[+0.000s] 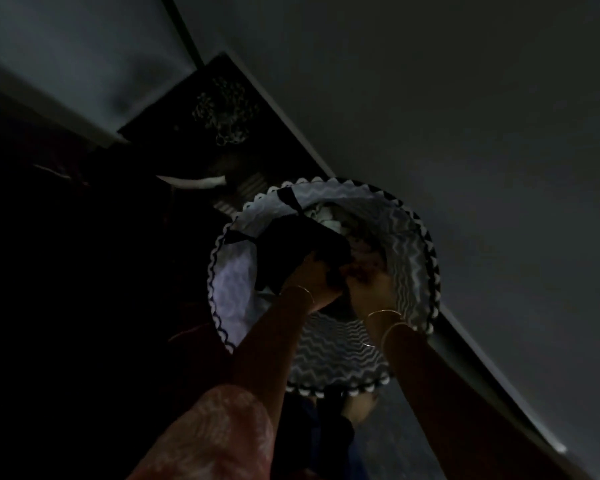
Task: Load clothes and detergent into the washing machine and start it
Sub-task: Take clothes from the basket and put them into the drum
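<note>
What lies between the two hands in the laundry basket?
Head view: a dark garment, gripped by the left hand and reaching the right hand, inside the basket.

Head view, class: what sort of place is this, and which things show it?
Likely a dim room in a home, by a wall. A wavy-patterned laundry basket holds clothes, the left hand grips a dark garment in it, and a dark patterned mat lies beyond.
</note>
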`<action>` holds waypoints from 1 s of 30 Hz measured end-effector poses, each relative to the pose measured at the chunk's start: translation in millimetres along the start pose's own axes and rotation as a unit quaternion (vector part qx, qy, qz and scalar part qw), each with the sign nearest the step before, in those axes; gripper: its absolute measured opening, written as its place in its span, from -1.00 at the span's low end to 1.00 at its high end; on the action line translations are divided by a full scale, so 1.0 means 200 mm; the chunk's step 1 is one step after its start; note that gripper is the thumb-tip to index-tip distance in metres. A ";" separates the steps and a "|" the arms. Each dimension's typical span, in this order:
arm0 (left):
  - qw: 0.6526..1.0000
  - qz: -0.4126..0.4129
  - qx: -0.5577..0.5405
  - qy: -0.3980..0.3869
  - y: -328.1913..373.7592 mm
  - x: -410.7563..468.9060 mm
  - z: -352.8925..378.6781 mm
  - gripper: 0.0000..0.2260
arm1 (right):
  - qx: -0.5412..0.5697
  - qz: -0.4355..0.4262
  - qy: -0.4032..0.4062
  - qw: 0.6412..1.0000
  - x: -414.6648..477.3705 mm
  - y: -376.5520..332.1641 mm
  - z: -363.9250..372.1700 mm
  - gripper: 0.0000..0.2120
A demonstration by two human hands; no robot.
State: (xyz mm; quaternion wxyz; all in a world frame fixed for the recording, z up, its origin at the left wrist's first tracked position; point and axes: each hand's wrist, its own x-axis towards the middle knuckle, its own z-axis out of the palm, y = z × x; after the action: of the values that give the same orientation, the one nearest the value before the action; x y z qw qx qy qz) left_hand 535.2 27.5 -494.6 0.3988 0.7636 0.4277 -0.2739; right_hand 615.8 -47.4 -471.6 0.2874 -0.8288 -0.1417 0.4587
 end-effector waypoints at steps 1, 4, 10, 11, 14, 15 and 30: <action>0.999 0.024 0.040 -0.002 -0.03 0.09 0.04 -0.56 | 0.008 0.018 0.014 1.000 0.05 0.04 0.03 -0.79; 0.990 0.029 0.140 0.023 -0.13 0.30 0.06 -0.48 | 0.022 0.064 0.036 0.997 0.17 0.14 0.11 -0.76; 0.982 -0.081 0.171 0.006 -0.25 0.46 -0.03 -0.52 | 0.000 0.058 0.015 0.998 0.27 0.23 0.17 -0.76; 0.981 -0.107 0.160 -0.013 -0.27 0.47 -0.03 -0.58 | -0.006 0.061 0.008 0.998 0.27 0.23 0.17 -0.76; 0.976 -0.127 0.174 -0.038 -0.31 0.42 -0.03 -0.68 | 0.003 0.066 0.010 0.998 0.26 0.23 0.18 -0.78; 0.975 -0.123 0.180 -0.034 -0.31 0.40 -0.02 -0.66 | 0.007 0.071 0.015 0.997 0.25 0.22 0.17 -0.78; 0.982 -0.136 0.120 -0.050 -0.39 0.32 0.02 -0.56 | -0.006 0.063 -0.002 0.998 0.21 0.25 0.19 -0.76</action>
State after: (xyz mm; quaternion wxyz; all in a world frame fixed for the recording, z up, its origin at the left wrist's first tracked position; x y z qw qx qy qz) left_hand 498.0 77.3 -574.5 0.2840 0.7261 0.4713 -0.4124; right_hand 604.5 -52.6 -546.5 0.2527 -0.8370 -0.0921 0.4766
